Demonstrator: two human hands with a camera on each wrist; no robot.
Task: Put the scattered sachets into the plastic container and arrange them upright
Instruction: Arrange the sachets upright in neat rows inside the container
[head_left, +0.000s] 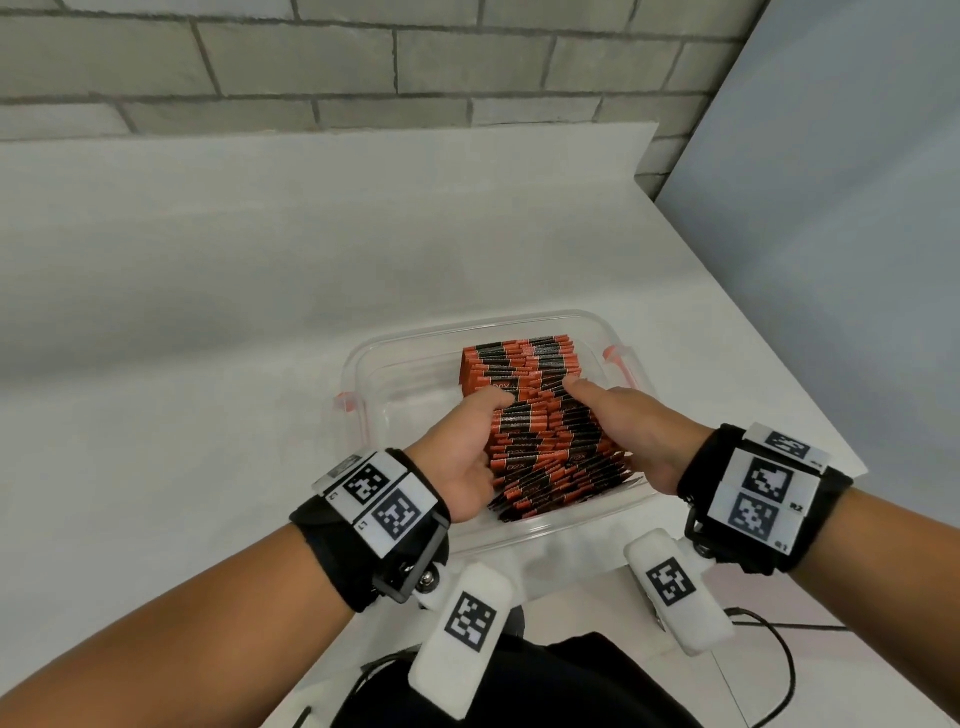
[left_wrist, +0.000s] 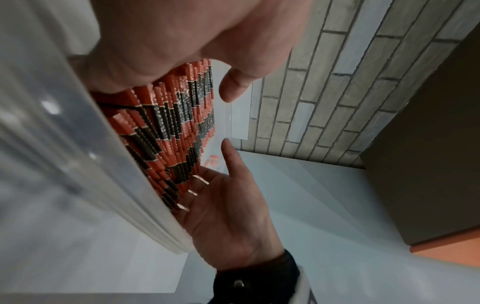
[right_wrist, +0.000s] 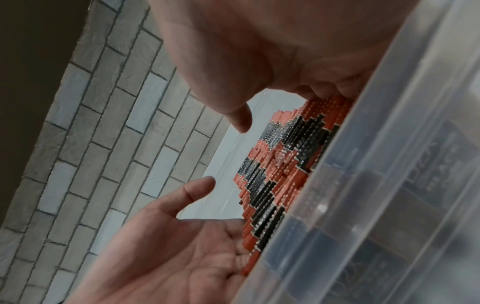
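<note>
**A:** What's closest to you?

**B:** The wrist bands (head_left: 763, 483) with black-and-white tags. Past them, I'm cupping my left hand (head_left: 460, 457) and right hand (head_left: 631, 434) against either side of the orange-and-black sachets (head_left: 540, 415), fingers curled round the row, thumbs lying on top.

**A:** Why squeeze?

**B:** I'm keeping them on edge; they're filling the clear plastic container (head_left: 363, 364) on the white table (head_left: 208, 312), none lying outside.

**A:** Any brand?

**B:** White lettering is showing, possibly "OZX", too blurred to trust.
</note>
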